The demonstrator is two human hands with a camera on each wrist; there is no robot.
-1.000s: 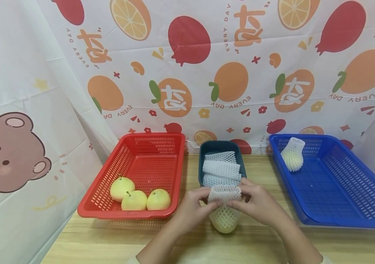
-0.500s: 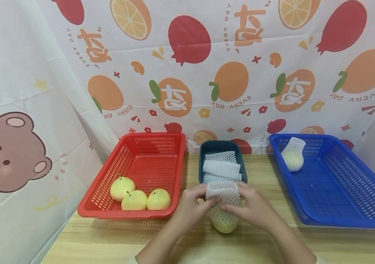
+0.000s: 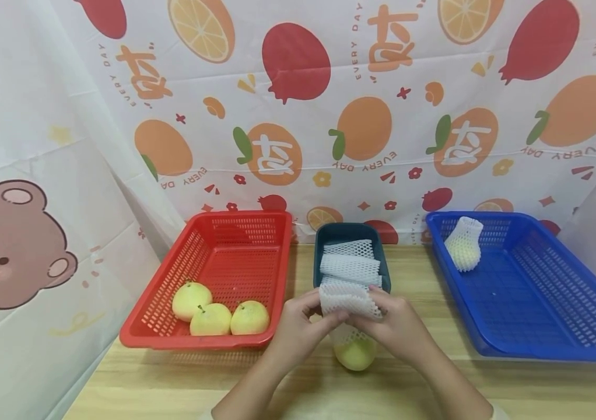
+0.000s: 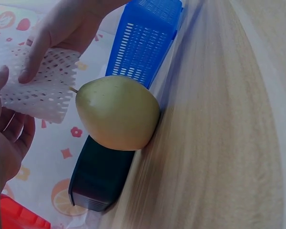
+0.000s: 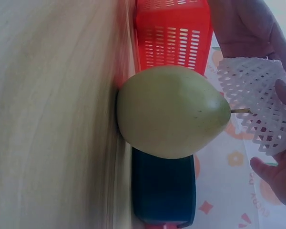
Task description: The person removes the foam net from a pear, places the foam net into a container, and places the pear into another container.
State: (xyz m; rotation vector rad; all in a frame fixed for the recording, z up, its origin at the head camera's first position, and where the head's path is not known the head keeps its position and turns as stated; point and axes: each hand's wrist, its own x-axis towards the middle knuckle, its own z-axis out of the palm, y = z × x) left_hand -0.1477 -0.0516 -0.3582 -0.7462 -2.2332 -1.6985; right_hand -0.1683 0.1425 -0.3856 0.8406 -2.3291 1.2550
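Note:
A pale yellow-green pear (image 3: 354, 354) stands on the wooden table, its stem (image 5: 240, 110) pointing up. Over it, both hands hold a white foam net sleeve (image 3: 347, 298). The left hand (image 3: 302, 326) pinches the sleeve's left side between thumb and fingers, and the right hand (image 3: 402, 326) pinches its right side. In the left wrist view the sleeve (image 4: 43, 83) is above the pear (image 4: 118, 113), its lower edge close to the stem tip. None of the pear's body is wrapped there.
At left, a red basket (image 3: 235, 262) holds several pears (image 3: 211, 319). A dark green box (image 3: 336, 233) behind the hands contains more foam sleeves (image 3: 350, 267). To the right, a blue basket (image 3: 539, 291) holds one pear in a foam net (image 3: 464, 245). Printed cloth hangs behind.
The foam sleeve has shifted up and slightly left in the hands, its upper opening now wider. More of the pear shows below it. Baskets and other pears stay put.

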